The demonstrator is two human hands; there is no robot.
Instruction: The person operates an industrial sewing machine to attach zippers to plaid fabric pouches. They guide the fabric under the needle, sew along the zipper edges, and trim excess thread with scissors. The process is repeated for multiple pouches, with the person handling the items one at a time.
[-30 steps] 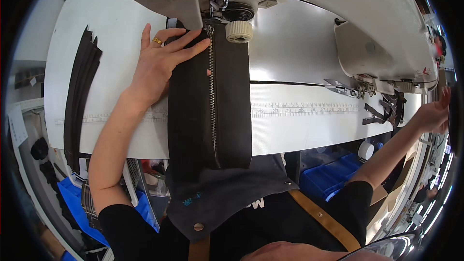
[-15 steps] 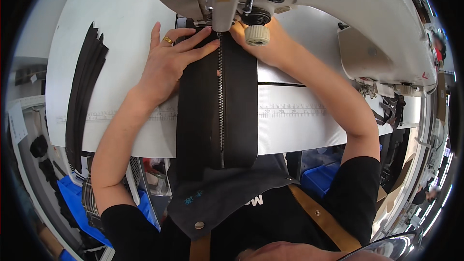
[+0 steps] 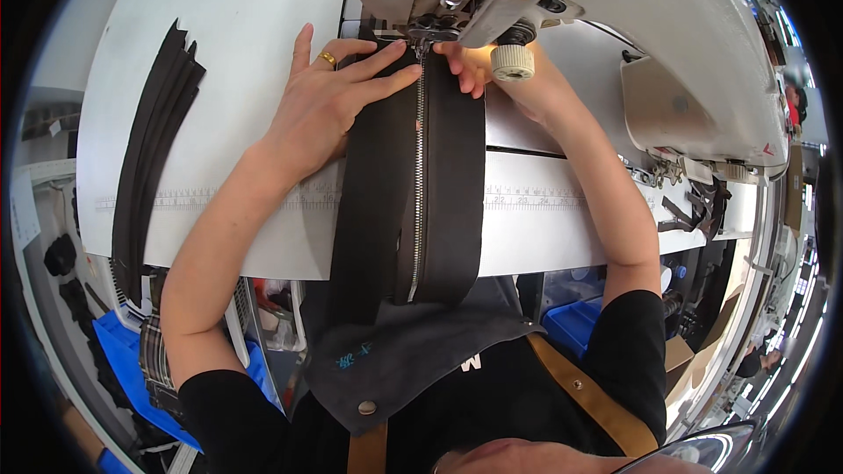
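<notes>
A long black fabric piece (image 3: 373,193) runs from beneath the sewing machine's presser foot (image 3: 424,46) toward me, over the table edge. A silver-toothed zipper (image 3: 420,149) lies lengthwise along it, its near end bending slightly left. My left hand (image 3: 320,114), a ring on one finger, rests on the fabric left of the zipper, fingers spread and tips close to the foot. Right of the foot, my right hand (image 3: 518,83) touches the fabric with its fingers apart and loosely bent; a white knob (image 3: 513,62) and the machine hide part of it.
The sewing machine (image 3: 667,9) fills the upper right. Several black strips (image 3: 156,149) lie in a bundle on the white table (image 3: 246,44) at left. A ruler scale (image 3: 536,199) crosses the tabletop. Blue bins (image 3: 575,325) sit below the near edge.
The view has shifted, so the presser foot shows now. More of my right fingers can be seen beside it. My left hand keeps its spread pose on the fabric.
</notes>
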